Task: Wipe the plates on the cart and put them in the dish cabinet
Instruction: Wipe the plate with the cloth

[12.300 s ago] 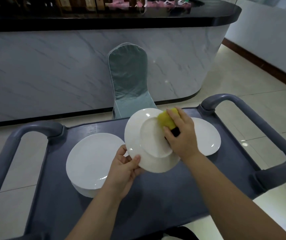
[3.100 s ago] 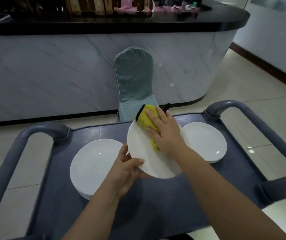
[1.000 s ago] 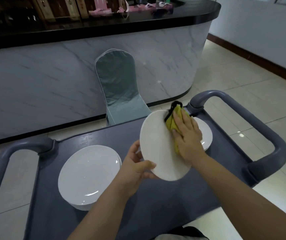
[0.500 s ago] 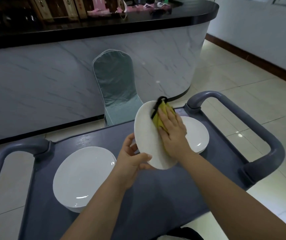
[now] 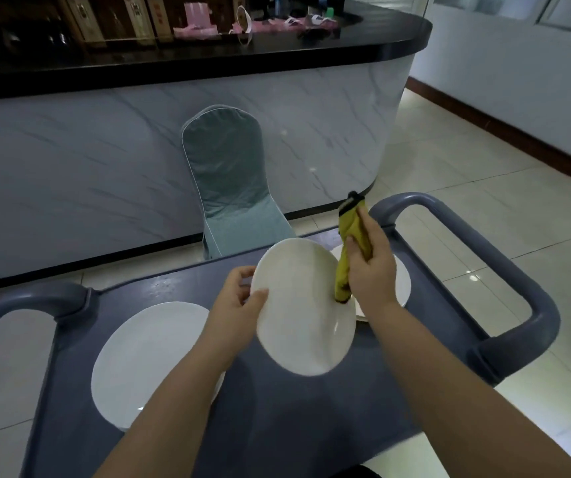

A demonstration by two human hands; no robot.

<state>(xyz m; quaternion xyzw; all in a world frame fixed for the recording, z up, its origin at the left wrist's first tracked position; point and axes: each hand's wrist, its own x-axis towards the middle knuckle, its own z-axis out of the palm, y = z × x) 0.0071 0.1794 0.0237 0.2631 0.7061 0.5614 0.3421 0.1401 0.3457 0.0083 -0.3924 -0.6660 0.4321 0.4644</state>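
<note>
My left hand [image 5: 239, 301] grips the left rim of a white plate [image 5: 303, 308], held tilted above the grey cart [image 5: 277, 419]. My right hand [image 5: 372, 267] is shut on a folded yellow cloth [image 5: 349, 232] with a black edge, just off the plate's right rim. A stack of white plates [image 5: 149, 360] sits on the cart at the left. Another white plate [image 5: 403, 284] lies at the right, mostly hidden behind my right hand.
The cart has thick grey handles at the right [image 5: 504, 270] and left [image 5: 25, 305]. Beyond it stands a chair in a teal cover [image 5: 228, 181] against a marble counter [image 5: 104, 150] with a black top. Tiled floor [image 5: 518, 208] opens to the right.
My right hand with the cloth has lifted off the plate's face and moved to its right edge. The plate has tipped so its face shows more fully.
</note>
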